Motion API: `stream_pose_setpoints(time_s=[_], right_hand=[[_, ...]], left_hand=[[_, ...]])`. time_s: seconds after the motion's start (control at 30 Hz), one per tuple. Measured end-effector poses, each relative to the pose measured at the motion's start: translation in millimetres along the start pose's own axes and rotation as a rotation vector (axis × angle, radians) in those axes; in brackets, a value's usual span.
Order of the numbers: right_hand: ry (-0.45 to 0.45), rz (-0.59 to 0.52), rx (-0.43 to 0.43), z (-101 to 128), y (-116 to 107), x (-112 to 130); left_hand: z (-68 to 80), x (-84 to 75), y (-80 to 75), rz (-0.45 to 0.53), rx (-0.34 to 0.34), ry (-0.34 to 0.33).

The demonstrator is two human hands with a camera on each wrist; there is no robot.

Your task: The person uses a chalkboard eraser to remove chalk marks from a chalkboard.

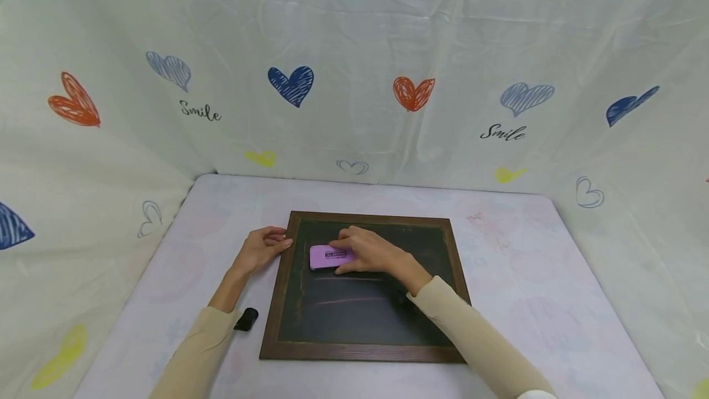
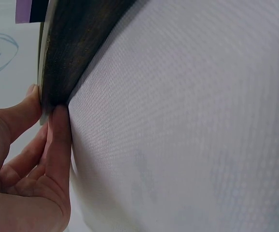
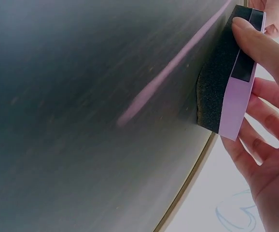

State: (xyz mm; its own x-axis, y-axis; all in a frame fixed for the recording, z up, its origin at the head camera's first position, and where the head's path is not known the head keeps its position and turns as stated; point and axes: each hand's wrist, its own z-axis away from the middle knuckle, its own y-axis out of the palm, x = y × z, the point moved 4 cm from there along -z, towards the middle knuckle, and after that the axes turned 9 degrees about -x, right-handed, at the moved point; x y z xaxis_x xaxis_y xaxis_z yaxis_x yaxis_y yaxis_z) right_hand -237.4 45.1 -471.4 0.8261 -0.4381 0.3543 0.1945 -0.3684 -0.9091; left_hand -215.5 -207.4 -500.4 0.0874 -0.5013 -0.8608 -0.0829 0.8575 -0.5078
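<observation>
As head view shows, the right hand grips the purple eraser on the upper left of the blackboard; 2 pink lines remain below, so wiping is judged unfinished, amount done unclear. Left wrist view: left hand pinches the wooden frame. Right wrist view: purple eraser clasped, 1 of the pink lines uncleared near it.

The dark, wood-framed rectangular chalkboard lies on the white table. At its far left part is the purple oblong eraser; in its middle, pink chalk lines. Behind the chalkboard hangs the white heart-printed sheet.
</observation>
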Motion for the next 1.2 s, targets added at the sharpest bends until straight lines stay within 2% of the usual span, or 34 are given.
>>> stream_pose_setpoints(time_s=[0.37,1.2], right_hand=[[0.017,0.033,0.025,-0.4,-0.8,-4.2],[0.093,0.038,-0.001,34.5,-13.7,-22.8]], left_hand=[[-3.6,1.4,1.6,-0.007,-0.011,0.008],[-1.5,4.8,1.9,-0.020,-0.024,-0.022]])
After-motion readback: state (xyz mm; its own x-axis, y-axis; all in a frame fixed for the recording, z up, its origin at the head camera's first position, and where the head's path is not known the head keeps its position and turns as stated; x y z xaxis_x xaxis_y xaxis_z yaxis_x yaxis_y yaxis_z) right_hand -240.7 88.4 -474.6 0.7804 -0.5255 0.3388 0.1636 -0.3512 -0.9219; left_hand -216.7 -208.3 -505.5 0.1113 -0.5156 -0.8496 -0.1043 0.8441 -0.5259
